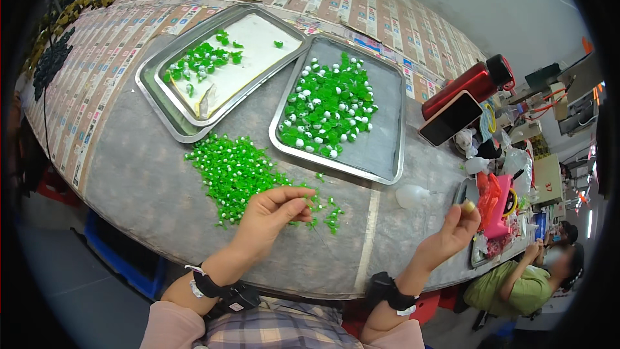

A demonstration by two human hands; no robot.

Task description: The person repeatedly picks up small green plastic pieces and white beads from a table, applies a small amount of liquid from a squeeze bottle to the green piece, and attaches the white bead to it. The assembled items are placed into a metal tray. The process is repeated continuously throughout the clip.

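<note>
My left hand is over the front edge of a loose pile of small green pieces with white dots. Its thumb and index finger are pressed together; anything between them is too small to make out. To the right, my right hand is raised with curled fingers, a pale yellowish spot showing at a fingertip. What it may hold is hidden. Between the hands lies a small translucent squeeze bottle with a thin needle tip. Behind the pile, a metal tray holds many green pieces with larger white balls.
Another metal tray, with a white-lined one inside, holds more green pieces at the back left. At the right stand a red flask, a phone and a pink basket with bags. A person in green sits beyond.
</note>
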